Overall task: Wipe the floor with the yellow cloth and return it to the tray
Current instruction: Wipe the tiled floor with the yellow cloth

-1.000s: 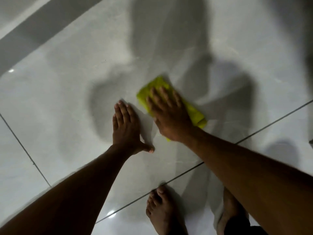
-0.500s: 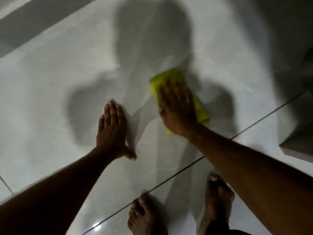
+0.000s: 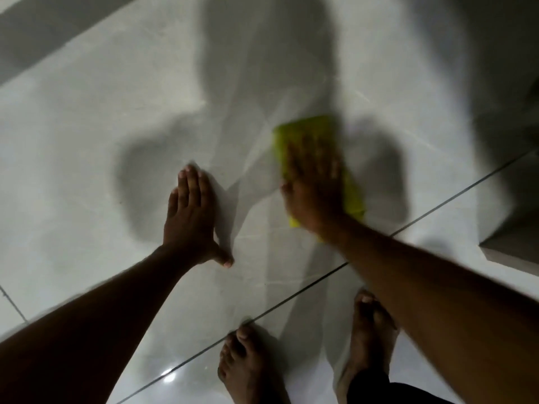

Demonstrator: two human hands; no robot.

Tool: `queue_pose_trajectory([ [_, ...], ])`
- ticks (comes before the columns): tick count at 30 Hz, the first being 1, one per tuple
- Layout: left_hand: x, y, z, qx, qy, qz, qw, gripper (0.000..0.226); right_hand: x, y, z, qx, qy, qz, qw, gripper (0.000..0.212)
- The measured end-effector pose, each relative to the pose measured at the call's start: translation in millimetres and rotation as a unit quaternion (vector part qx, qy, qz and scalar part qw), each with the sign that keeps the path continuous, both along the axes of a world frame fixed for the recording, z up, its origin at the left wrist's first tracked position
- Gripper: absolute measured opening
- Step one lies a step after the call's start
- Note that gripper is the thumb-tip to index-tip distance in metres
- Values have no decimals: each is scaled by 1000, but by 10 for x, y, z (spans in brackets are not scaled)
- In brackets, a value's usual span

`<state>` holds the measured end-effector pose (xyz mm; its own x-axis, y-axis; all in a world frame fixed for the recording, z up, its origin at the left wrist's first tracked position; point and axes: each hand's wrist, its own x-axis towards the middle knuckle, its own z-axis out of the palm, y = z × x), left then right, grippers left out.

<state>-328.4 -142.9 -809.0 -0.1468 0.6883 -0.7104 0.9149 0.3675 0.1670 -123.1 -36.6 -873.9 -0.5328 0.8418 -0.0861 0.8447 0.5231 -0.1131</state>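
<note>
Glossy grey tiles (image 3: 87,141): right hand (image 3: 313,193) flat on yellow cloth (image 3: 354,196), left hand (image 3: 189,220) splayed.

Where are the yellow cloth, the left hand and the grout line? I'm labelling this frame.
yellow cloth (image 3: 303,128): head view, on its bare far end beyond the fingers.
left hand (image 3: 189,217): head view, on the back of the hand.
grout line (image 3: 291,300): head view, on its stretch between the arms.

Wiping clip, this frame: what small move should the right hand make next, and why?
Probably another wiping stroke. The right hand lies flat on the yellow cloth, blurred mid-wipe, on the floor; the left hand braces flat beside it, and no tray is in view.
</note>
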Motion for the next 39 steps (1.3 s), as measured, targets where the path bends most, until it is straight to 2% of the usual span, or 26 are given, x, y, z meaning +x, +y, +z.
queue_pose_trajectory([
  [2,-29,-21,-21,7,-2,1,1000,183,-204,-593,-32,-61,21,123,990,75],
  [5,-66,-40,-31,13,-19,0,1000,182,472,-1160,21,-103,12,367,924,69],
  [7,-89,-56,-26,15,-20,1,1000,183,1076,-881,57,-119,31,462,878,59],
  [8,-87,-57,-32,17,-19,-2,1000,183,1302,-590,60,-105,28,477,872,56],
  [10,-83,-54,-56,24,-16,-5,1000,183,1552,95,48,-61,-20,442,895,63],
  [11,-80,-58,-68,28,-12,-7,1000,183,1542,352,37,-39,-48,374,925,68],
  [13,-64,-51,-81,32,-6,-9,999,184,1196,506,52,-7,-85,143,986,74],
  [14,-61,-50,-81,31,-4,-8,999,184,919,432,48,1,-77,33,996,71],
  [15,-64,-55,-81,31,-3,-6,1000,184,642,285,41,0,-64,-36,997,68],
  [16,-68,-66,-85,32,-1,-2,999,183,397,90,32,-7,-48,-51,997,68],
  [17,-73,-77,-95,36,0,3,999,183,214,-104,16,-16,-35,-15,999,68],
  [19,-80,-81,-102,40,2,-3,999,182,147,-520,5,-41,-15,147,988,70],
  [21,-84,-125,-85,43,10,-6,999,179,442,-753,58,-58,-10,316,947,68],
  [23,-40,-197,-40,44,28,2,999,173,758,-649,134,-70,-41,436,896,68],
  [25,92,-275,27,50,45,16,998,158,908,-422,209,-77,-81,504,856,69],
  [27,316,-330,99,66,40,26,997,127,912,-314,293,-97,-106,514,845,69],
  [28,456,-338,128,77,27,37,996,111,885,-325,346,-105,-100,496,856,65],
  [30,767,-316,169,81,-31,111,990,82,888,-430,489,-108,-52,390,913,53],
  [32,1033,-225,218,45,-106,249,962,54,999,-593,638,-108,-19,211,971,45],
  [34,1204,-119,277,11,-129,354,926,21,1104,-795,844,-144,-14,46,988,45],
  [35,1258,-75,351,1,-136,367,920,8,1142,-898,962,-180,-13,-27,983,44],
  [36,1314,-32,480,-4,-146,375,915,8,1172,-985,1113,-226,-9,-100,969,42],
  [38,1400,49,854,2,-180,383,906,14,1170,-1071,1444,-314,25,-238,919,41],
  [39,1427,86,1114,17,-193,371,908,15,1152,-1074,1671,-352,57,-310,881,43],
])
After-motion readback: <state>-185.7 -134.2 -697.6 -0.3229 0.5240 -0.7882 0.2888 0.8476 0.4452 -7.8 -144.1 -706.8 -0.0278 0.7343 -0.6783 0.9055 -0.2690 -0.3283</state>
